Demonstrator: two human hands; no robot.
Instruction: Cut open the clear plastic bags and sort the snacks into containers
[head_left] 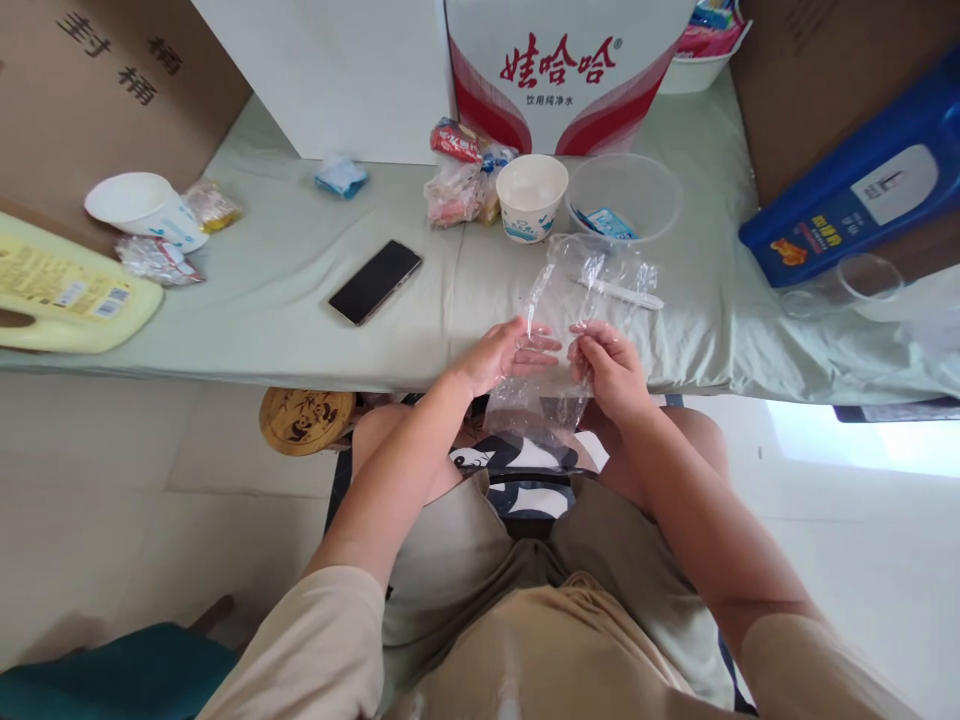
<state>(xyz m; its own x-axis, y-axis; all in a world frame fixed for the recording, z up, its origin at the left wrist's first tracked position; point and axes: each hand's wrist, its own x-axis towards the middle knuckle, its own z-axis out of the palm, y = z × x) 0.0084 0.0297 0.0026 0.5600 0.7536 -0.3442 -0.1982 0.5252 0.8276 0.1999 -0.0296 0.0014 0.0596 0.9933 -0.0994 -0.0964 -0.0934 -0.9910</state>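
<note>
A thin, crumpled clear plastic bag (536,410) hangs over the table's front edge, between and around my two hands. My left hand (514,352) is at the bag with fingers stretched and apart; whether they are inside the film or behind it I cannot tell. On the bag's other side, my right hand (604,362) has its fingers curled in a pinch on the film. Just beyond the hands lies a white plastic spoon-like piece (626,294), partly under clear film. A paper cup (531,200) stands behind it, beside a clear round bowl (645,185) with a blue packet (609,224) inside.
A phone (376,282) lies left of my hands. Wrapped snacks (456,190) sit behind the cup. Large boxes (562,70) line the back. A tipped paper cup (142,205) and yellow jug (75,285) are left; a blue bottle (847,190) is right.
</note>
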